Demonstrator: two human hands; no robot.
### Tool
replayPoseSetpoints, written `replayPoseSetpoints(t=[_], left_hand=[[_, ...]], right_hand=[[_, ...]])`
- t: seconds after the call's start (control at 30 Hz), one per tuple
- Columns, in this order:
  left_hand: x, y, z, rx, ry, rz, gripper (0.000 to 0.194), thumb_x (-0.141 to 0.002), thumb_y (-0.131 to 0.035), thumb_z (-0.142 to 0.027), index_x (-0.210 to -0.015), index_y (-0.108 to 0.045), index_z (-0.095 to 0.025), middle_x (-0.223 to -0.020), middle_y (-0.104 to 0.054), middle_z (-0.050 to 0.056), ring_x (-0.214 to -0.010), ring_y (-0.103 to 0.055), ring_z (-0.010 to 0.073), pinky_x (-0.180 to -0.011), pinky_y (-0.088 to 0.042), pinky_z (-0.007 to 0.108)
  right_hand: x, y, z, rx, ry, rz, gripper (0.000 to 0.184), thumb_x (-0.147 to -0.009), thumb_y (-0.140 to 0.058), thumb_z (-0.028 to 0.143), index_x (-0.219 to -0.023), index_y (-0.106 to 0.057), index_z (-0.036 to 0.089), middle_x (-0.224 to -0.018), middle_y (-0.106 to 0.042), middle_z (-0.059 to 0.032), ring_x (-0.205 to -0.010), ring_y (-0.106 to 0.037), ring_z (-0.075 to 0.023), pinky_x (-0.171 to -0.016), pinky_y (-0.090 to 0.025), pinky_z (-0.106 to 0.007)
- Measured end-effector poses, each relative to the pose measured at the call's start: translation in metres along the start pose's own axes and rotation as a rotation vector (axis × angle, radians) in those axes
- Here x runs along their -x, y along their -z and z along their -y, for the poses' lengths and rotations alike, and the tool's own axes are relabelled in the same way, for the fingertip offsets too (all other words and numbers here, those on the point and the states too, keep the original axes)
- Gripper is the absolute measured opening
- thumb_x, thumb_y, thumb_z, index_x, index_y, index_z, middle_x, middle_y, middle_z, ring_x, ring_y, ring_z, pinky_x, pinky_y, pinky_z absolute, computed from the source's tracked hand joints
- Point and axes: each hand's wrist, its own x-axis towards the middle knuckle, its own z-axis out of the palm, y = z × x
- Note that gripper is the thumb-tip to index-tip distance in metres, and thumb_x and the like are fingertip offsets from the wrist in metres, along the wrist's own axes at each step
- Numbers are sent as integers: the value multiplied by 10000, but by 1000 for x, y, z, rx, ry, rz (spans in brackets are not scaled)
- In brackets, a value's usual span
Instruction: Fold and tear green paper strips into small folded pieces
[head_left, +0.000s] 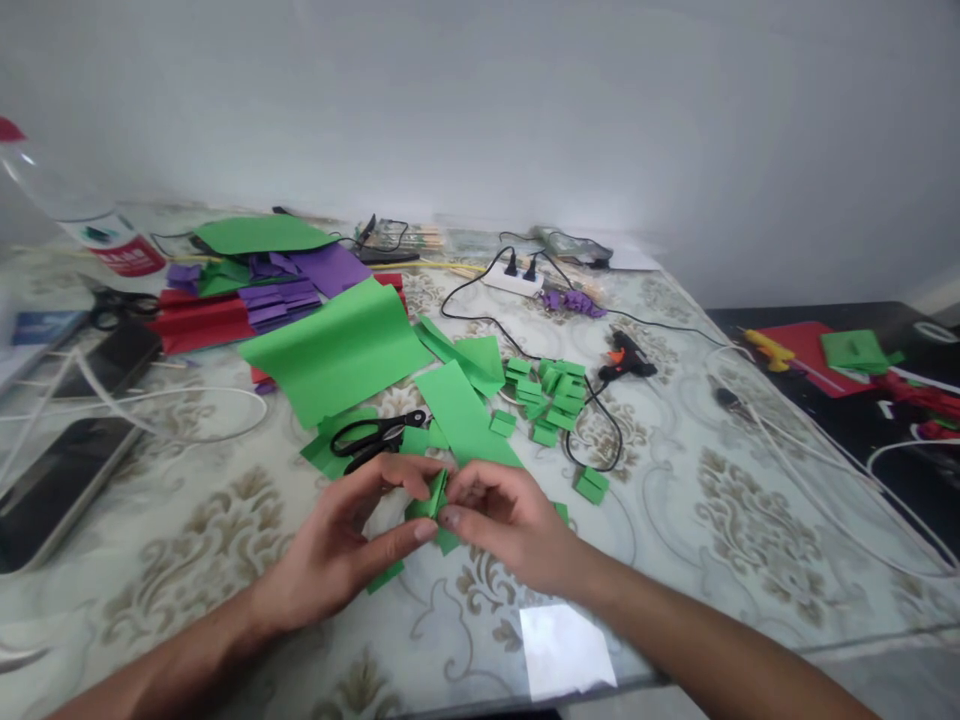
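Note:
A small folded piece of green paper (438, 492) stands between my two hands, near the front middle of the table. My left hand (360, 530) pinches it from the left with thumb and fingers. From the right, my right hand (499, 510) grips the same piece, its fingertips partly hiding it. Just beyond the hands lie black-handled scissors (375, 436) and a green paper strip (465, 410). Several small folded green pieces (551, 395) are heaped to the right, and one more folded green piece (592, 485) lies apart from them.
A large green sheet (341, 350) lies behind the scissors. A glue gun (628, 355) and a power strip (514, 279) with trailing cords are at right and back. Phones (64, 480), a white cable and a bottle (105, 220) are at left. A black surface (817, 400) adjoins right.

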Motion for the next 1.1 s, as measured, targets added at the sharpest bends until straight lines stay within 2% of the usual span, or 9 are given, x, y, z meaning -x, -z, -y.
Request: replayPoseSetpoints(t=[0.13, 0.3, 0.43, 0.53, 0.87, 0.97, 1.1], left_hand=[[2, -1, 0, -44, -75, -25, 256, -930, -757, -152, -1138, -670, -272, -1281, -736, 61, -1230, -680, 247, -1085, -529, 389], [3, 0, 0, -138, -140, -20, 344, -917, -755, -129, -1203, -685, -306, -1286, -742, 49, -1216, -694, 254, -1070, -549, 390], [4, -1, 1, -174, -154, -21, 369, -906, -768, -150, -1230, -671, -299, -1265, -751, 61, -1197, -709, 271, -1049, -569, 401], [5, -1, 2, -195, -153, -22, 386, -901, -778, -160, -1238, -656, -304, -1253, -758, 48, -1185, -718, 255, -1045, -572, 375], [3, 0, 1, -231, -179, -4, 371, -904, -774, -145, -1223, -672, -302, -1268, -764, 53, -1181, -727, 267, -1031, -586, 405], [3, -1, 0, -180, -119, -25, 356, -905, -782, -167, -1221, -685, -299, -1258, -759, 49, -1183, -714, 254, -1031, -573, 375], [-2, 0, -1, 73, 96, -64, 259, -920, -795, -271, -1165, -716, -286, -1123, -761, 29, -1052, -715, 202, -927, -577, 292]], right_hand=[[0, -2, 1, 15, 41, -20, 277, -872, -807, 434, -843, -664, 198, -754, -613, 16, -702, -549, -133, -677, -450, -276], [2, -2, 1, 32, 82, -9, 209, -908, -769, 381, -857, -667, 206, -778, -598, 16, -730, -534, -138, -716, -449, -282], [2, 0, 2, 42, 84, 11, 240, -905, -771, 401, -832, -657, 202, -775, -583, 16, -749, -531, -146, -750, -452, -291], [2, 1, 3, 33, 74, 22, 277, -896, -779, 433, -822, -649, 200, -769, -576, 17, -745, -524, -146, -751, -448, -294], [1, -1, 5, -25, 25, -10, 333, -853, -824, 481, -814, -661, 193, -732, -567, 27, -689, -503, -127, -671, -436, -269], [1, 0, 5, -36, 2, -30, 319, -836, -841, 473, -833, -692, 191, -712, -592, 25, -647, -508, -119, -611, -431, -257], [0, 4, 4, -58, -13, -32, 265, -903, -774, 460, -913, -767, 196, -742, -680, -8, -684, -624, -147, -660, -526, -290]])
